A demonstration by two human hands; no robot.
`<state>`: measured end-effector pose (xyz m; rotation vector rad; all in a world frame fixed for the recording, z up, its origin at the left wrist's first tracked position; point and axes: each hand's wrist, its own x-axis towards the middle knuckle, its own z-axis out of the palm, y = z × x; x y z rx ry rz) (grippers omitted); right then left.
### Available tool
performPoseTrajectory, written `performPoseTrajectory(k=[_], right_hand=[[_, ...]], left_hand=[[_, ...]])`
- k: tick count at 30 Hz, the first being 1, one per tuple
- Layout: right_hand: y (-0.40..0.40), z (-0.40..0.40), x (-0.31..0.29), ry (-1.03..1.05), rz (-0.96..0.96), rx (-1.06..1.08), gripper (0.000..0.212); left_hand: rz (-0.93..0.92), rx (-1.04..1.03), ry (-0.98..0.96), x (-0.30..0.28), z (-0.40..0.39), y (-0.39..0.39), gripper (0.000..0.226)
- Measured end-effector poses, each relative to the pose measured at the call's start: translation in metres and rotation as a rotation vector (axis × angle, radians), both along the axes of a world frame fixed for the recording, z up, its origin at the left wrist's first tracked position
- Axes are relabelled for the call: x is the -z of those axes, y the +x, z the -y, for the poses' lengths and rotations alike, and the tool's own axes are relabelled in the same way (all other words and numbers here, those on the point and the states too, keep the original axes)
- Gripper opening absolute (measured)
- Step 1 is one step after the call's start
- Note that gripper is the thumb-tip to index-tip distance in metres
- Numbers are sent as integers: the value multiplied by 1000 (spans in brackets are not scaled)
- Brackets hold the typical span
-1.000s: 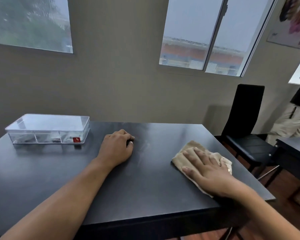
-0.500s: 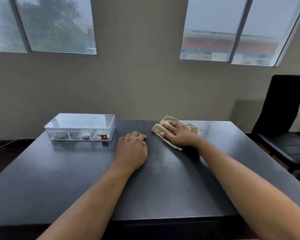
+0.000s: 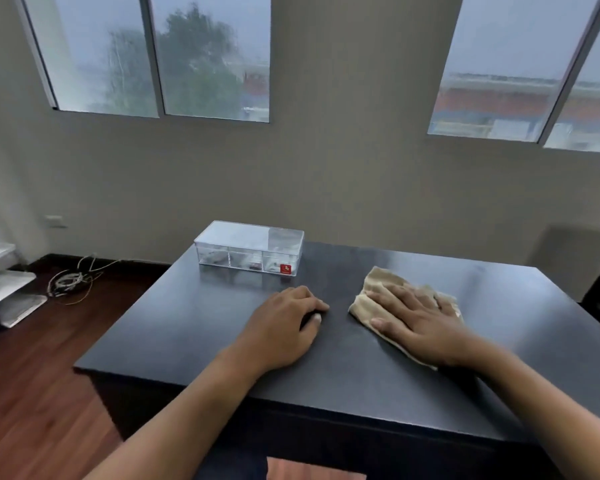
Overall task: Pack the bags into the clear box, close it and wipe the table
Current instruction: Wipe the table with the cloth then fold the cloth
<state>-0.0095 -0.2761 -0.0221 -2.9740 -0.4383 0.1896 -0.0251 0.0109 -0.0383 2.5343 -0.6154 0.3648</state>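
Beige cloth (image 3: 378, 292) under flat right hand (image 3: 420, 323), mid-table (image 3: 187, 323), edges distant

You'll find only a small red label (image 3: 285, 268) low on the box's (image 3: 248, 249) front wall, at its right end; its white mark is too small to read.

Two windows (image 3: 160, 60) (image 3: 520, 74) along top of frame. Wall socket (image 3: 55, 222) at left. Tangled cables (image 3: 70, 280) on wood floor (image 3: 32, 393), lower left.
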Motion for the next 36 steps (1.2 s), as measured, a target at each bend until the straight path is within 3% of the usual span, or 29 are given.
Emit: performPoseTrajectory(k=[7, 13, 19, 27, 36], right_hand=[[-62, -72, 0, 31, 18, -163, 66], [-61, -164, 6, 60, 43, -253, 73], [-66, -224, 11, 122, 49, -335, 72], [-102, -138, 17, 148, 138, -190, 69], [-139, 61, 9, 67, 126, 336, 64]], left_hand=[[-45, -65, -44, 1, -66, -24, 26], [-82, -269, -91, 2, -132, -32, 29], [-98, -331, -80, 1, -141, -45, 32], [-113, -134, 1, -2, -72, -54, 32], [-95, 186, 149, -2, 56, -25, 56]])
